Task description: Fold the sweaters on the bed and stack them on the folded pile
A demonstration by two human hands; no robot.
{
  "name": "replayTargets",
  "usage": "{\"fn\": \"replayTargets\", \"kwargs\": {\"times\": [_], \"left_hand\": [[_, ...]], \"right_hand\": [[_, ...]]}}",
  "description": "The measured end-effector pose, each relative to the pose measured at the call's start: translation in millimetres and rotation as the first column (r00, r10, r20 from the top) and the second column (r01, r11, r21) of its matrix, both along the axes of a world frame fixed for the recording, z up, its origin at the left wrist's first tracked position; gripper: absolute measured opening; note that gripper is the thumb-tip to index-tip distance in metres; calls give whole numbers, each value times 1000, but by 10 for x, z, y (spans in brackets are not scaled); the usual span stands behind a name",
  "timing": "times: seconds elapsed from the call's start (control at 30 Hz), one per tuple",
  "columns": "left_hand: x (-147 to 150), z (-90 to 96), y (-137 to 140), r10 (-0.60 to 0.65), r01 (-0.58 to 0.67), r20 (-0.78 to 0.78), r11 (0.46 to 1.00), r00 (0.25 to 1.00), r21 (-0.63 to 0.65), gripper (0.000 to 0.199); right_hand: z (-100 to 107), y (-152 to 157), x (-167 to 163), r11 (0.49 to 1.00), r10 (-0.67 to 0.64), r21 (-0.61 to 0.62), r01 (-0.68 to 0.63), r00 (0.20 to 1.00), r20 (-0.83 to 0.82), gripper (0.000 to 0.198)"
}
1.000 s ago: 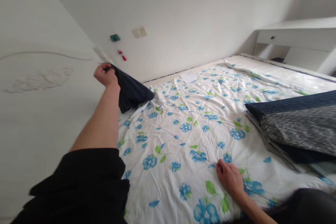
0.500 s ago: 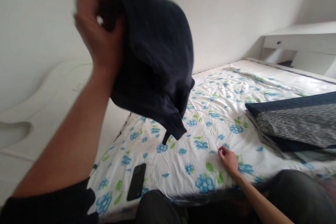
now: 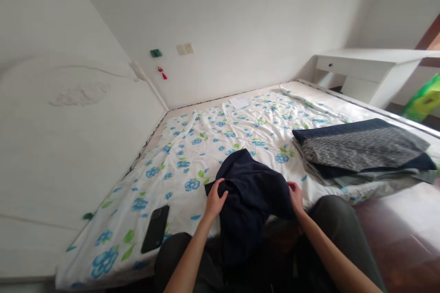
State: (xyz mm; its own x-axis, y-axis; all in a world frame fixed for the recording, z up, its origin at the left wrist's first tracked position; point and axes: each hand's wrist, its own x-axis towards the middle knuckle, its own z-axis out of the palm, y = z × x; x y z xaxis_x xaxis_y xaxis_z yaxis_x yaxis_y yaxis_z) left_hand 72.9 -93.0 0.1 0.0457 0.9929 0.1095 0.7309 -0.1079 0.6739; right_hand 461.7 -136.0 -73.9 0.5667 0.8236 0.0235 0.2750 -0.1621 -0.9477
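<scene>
A dark navy garment (image 3: pixel 252 192) lies crumpled over the bed's near edge and hangs down between my knees. What kind of garment it is cannot be made out. My left hand (image 3: pixel 216 200) grips it on the left side, thumb and fingers closed on the cloth. On the other side my right hand (image 3: pixel 295 196) pinches its right edge. The cloth is partly spread between the two hands, and its lower end drops into shadow.
A flowered sheet (image 3: pixel 192 165) covers the bed. Folded grey and navy clothes (image 3: pixel 360 151) are stacked at the right. A black phone (image 3: pixel 155 229) lies near the left front edge. Farther back are a white paper (image 3: pixel 239 102) and a white desk (image 3: pixel 357 66).
The garment has come down from up high at the left onto the bed edge before me. My right hand, earlier apart from it on the sheet, now holds its right side. The view has shifted.
</scene>
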Motion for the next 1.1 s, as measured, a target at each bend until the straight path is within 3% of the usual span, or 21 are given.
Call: {"fn": "replayTargets", "kwargs": {"times": [0.07, 0.1, 0.17, 0.27, 0.33, 0.43, 0.5, 0.6, 0.67, 0.7, 0.77, 0.83, 0.93, 0.97, 1.03, 1.1], "left_hand": [[-43, -28, 49, 85, -83, 29, 994, 996, -66, 57], [-59, -44, 78, 121, -117, 25, 985, 992, -124, 56], [-81, -85, 137, 148, -142, 13, 967, 989, -212, 53], [-101, -129, 211, 140, -127, 40, 966, 989, -225, 52], [-117, -123, 239, 150, -132, 71, 968, 986, -213, 51], [-147, -78, 241, 209, -165, 191, 960, 959, -226, 48], [-157, -42, 229, 275, -181, 365, 945, 890, -272, 46], [-147, 9, 219, 395, -201, 613, 910, 685, -362, 44], [-135, 43, 216, 457, -220, 693, 886, 558, -407, 43], [-129, 60, 213, 476, -227, 713, 878, 515, -422, 43], [-118, 90, 205, 492, -230, 732, 870, 472, -436, 43], [-105, 111, 193, 479, -221, 728, 876, 490, -428, 44], [-99, 122, 165, 435, -199, 710, 897, 554, -395, 48], [-107, 119, 149, 426, -188, 704, 900, 567, -393, 49], [-138, 99, 102, 399, -132, 688, 904, 606, -407, 51], [-182, 60, 37, 314, -28, 641, 910, 700, -415, 62]], "right_hand": [[23, -243, -132, 992, -129, 1, 129, 992, 10, 45], [35, -377, -227, 993, -115, 20, 115, 993, 22, 42], [53, -629, -455, 993, 63, 89, -72, 992, 108, 35], [57, -839, -762, 925, 335, 90, -370, 903, 269, 39], [60, -815, -834, 894, 411, 51, -445, 860, 301, 40], [138, -559, -695, 899, 429, 10, -437, 887, 172, 31], [263, -295, -495, 922, 385, 14, -387, 921, 58, 44], [519, 115, -157, 973, 226, 72, -221, 972, -64, 70], [676, 313, 20, 990, 114, 100, -104, 988, -103, 78], [731, 367, 75, 990, 102, 109, -90, 989, -106, 79], [769, 358, 87, 974, 199, 125, -189, 977, -73, 74], [696, 195, -31, 915, 393, 111, -388, 919, -24, 61], [442, -194, -317, 775, 628, 0, -631, 771, 107, 45], [350, -308, -393, 756, 651, -42, -654, 743, 153, 46], [207, -443, -455, 764, 645, -104, -637, 742, 183, 38], [150, -433, -379, 769, 638, -138, -624, 763, 102, 27]]}}
